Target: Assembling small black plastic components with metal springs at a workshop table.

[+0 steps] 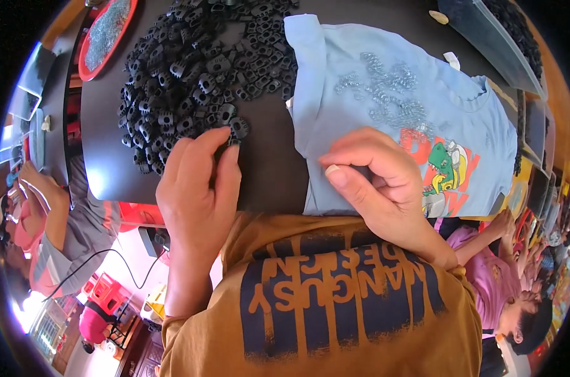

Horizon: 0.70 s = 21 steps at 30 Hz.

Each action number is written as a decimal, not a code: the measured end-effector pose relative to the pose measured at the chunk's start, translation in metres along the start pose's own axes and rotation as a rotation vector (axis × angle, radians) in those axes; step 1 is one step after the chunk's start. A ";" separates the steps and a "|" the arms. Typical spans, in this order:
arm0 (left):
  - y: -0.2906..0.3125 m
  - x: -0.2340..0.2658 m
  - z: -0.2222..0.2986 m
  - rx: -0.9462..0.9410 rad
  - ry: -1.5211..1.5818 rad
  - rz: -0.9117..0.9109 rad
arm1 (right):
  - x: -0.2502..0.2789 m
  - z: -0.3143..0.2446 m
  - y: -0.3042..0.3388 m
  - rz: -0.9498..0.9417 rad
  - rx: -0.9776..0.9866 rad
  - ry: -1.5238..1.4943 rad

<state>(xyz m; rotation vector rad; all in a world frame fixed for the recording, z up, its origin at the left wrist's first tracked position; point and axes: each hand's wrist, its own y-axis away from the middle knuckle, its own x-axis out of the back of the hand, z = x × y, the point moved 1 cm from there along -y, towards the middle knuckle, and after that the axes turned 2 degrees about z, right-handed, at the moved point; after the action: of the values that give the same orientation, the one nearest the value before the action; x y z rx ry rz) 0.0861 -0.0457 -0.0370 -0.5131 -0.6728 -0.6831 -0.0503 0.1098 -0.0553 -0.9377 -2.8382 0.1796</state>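
A large heap of small black plastic parts lies on the dark table. At its near edge my left hand is closed, thumb and forefinger at one black plastic part. To the right, a light blue T-shirt with a cartoon dinosaur print is spread on the table. Small metal springs lie loosely across it. Above the shirt's near left part hangs my right hand, fingers curled, thumb and forefinger brought together. Whatever may be between those fingertips is too small or hidden to make out.
A red tray of springs stands at the far left of the table. At the far right is a clear plastic bin with black parts inside. Other people sit at both sides, a person in pink to the right.
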 end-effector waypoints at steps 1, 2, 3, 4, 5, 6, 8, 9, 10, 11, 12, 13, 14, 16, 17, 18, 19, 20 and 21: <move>-0.003 -0.001 0.002 -0.030 -0.089 -0.022 | 0.000 -0.001 0.001 0.002 -0.027 -0.016; -0.005 -0.002 0.003 -0.061 -0.179 -0.044 | 0.000 -0.001 0.001 0.008 -0.026 -0.015; -0.008 -0.003 0.002 -0.117 -0.262 -0.052 | 0.000 -0.001 0.001 0.011 -0.021 -0.030; -0.009 -0.005 0.001 -0.122 -0.263 -0.054 | 0.000 0.000 0.001 0.013 -0.016 -0.047; -0.010 -0.007 0.001 -0.159 -0.310 -0.046 | 0.000 0.000 0.001 0.018 -0.015 -0.047; -0.012 -0.009 0.001 -0.197 -0.357 -0.039 | 0.000 0.000 0.001 0.018 0.004 -0.042; -0.015 -0.013 0.002 -0.228 -0.407 -0.040 | 0.000 0.001 0.001 0.022 0.026 -0.039; -0.017 -0.015 0.002 -0.254 -0.455 -0.039 | 0.001 0.001 0.001 0.020 0.025 -0.034; -0.019 -0.017 0.002 -0.264 -0.452 -0.042 | 0.001 0.000 0.001 0.021 0.023 -0.025; -0.021 -0.019 0.001 -0.301 -0.461 -0.015 | 0.001 -0.001 0.002 0.033 0.025 -0.022; -0.024 -0.020 -0.001 -0.339 -0.469 0.012 | -0.001 -0.001 0.001 0.040 0.015 -0.051; -0.026 -0.021 -0.003 -0.394 -0.426 0.056 | -0.001 0.000 0.002 0.050 0.003 -0.077; -0.027 -0.021 -0.003 -0.348 -0.344 0.042 | 0.000 0.004 0.003 0.036 0.045 -0.057; -0.025 -0.020 0.004 -0.234 -0.165 -0.005 | 0.000 0.005 0.002 0.055 0.043 -0.023; -0.022 -0.015 0.012 -0.216 -0.117 -0.058 | 0.000 0.004 0.002 0.051 0.045 0.003; -0.019 -0.010 0.020 -0.198 -0.070 -0.111 | 0.001 0.001 0.003 0.025 0.041 0.036; -0.017 -0.010 0.027 -0.190 0.040 -0.179 | -0.001 0.001 0.004 0.038 0.077 0.034; -0.015 -0.009 0.032 -0.177 0.103 -0.236 | -0.003 0.002 0.005 0.050 0.113 0.033; -0.013 -0.010 0.035 -0.162 0.165 -0.294 | -0.003 0.003 0.006 0.057 0.214 0.118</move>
<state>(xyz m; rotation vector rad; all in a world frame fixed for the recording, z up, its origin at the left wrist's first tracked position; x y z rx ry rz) 0.0571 -0.0284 -0.0174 -0.5047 -0.5440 -1.0516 -0.0448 0.1122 -0.0597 -0.9502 -2.6232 0.4107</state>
